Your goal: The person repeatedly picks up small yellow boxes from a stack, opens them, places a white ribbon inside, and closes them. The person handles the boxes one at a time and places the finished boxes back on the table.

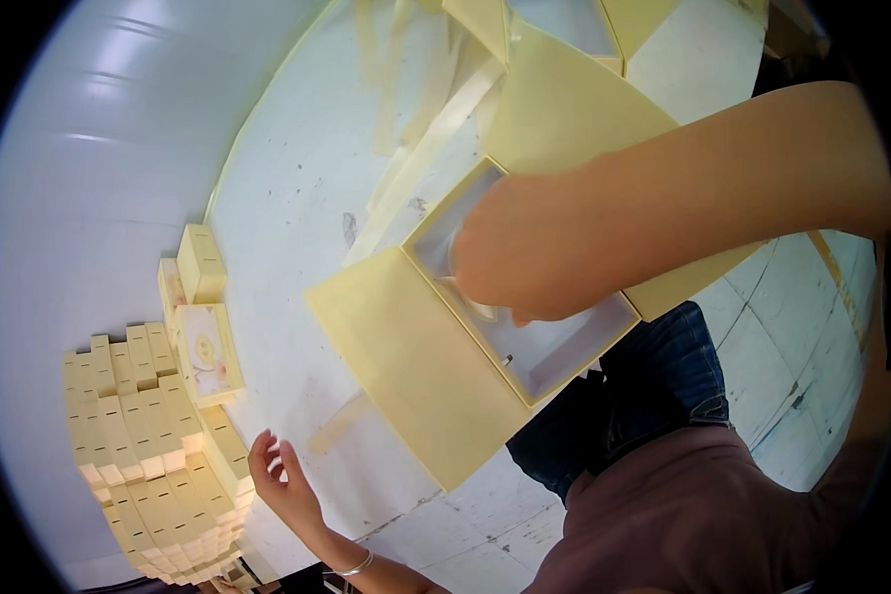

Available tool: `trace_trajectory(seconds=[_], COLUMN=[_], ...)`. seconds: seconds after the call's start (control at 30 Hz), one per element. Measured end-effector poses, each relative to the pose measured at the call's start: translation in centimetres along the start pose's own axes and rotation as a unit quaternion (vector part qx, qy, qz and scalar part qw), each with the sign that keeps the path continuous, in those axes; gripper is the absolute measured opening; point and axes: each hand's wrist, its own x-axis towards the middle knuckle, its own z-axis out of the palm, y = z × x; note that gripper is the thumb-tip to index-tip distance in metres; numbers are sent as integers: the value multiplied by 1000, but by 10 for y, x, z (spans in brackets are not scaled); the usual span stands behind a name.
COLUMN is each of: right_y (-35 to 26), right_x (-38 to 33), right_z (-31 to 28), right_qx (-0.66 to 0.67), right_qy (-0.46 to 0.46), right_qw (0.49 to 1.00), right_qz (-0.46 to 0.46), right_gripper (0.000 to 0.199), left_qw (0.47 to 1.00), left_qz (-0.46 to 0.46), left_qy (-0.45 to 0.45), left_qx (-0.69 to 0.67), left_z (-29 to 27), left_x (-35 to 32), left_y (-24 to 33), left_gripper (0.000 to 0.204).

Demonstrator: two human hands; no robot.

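Observation:
A pale yellow box (530, 398) lies on the white table, its long flaps spread out to either side and its lining light grey. Down inside it is my right hand (525, 252), reaching in from the right with the fingers folded under. A whitish piece (480, 309) shows beneath those fingers, too little of it to name its kind. A tiny dark speck or mark sits on the box floor beside the hand. Off at the lower left, my left hand (282, 485) is raised over the table edge, fingers loosely curled, apart and holding nothing.
Many small cream boxes (148, 436) stand stacked at the left, with a few more, one with a printed lid (206, 351), behind. Translucent strips (421, 148) lie across the table (287, 238). Another open yellow box (619, 49) is at the far side. Tiled floor (762, 327) shows right.

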Motion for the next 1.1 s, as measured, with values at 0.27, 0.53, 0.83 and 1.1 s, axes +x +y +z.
trace_trajectory(seconds=[0.27,0.53,0.83,1.1], right_y=[0,3,-8,2], right_x=[-3,16,-11,-19], right_z=[-17,-2,0,3], right_qx=[87,93,100,179], right_qy=[-133,-232,-63,3], right_qw=[985,966,992,982], right_qz=[73,65,-44,-53], right_gripper=[18,16,17,19], left_qw=[933,863,866,874], left_qz=[253,-1,127,188], left_qy=[-115,-343,-430,-420], left_qx=[-227,-371,-224,-158], left_z=[40,81,78,72], left_x=[-21,-39,-52,-53], left_y=[122,76,79,85], left_gripper=[28,25,22,20])
